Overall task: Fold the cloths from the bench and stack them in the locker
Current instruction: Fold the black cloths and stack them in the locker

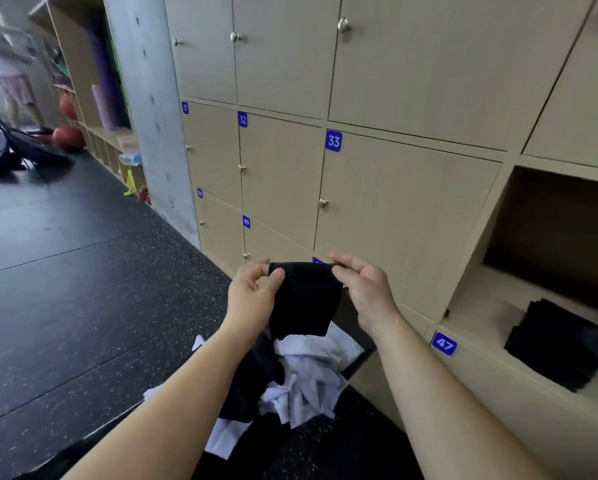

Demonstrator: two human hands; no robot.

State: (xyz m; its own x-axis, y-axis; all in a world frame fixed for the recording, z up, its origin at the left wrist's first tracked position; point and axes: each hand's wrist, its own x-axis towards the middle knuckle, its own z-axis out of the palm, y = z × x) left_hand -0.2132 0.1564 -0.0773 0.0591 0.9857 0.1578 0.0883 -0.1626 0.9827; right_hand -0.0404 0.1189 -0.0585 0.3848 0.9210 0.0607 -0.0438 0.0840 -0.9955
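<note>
A black cloth (pixel 304 299) hangs limp at centre, its top corners pinched by the left hand (pixel 252 299) at 9 o'clock and the right hand (pixel 366 289) at 3, above a white-and-black pile (pixel 311 375) on the bench (pixel 342 445) at 6, with a black stack (pixel 560 344) in the open locker (pixel 481 299) at 3.

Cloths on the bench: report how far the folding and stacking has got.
Done: a stack of folded black cloths sits in the open wooden locker. In hand: the left hand and right hand pinch the top corners of one black cloth, held up above the dark speckled bench. Left: a jumbled heap of white and black cloths on the bench, unfolded.
</note>
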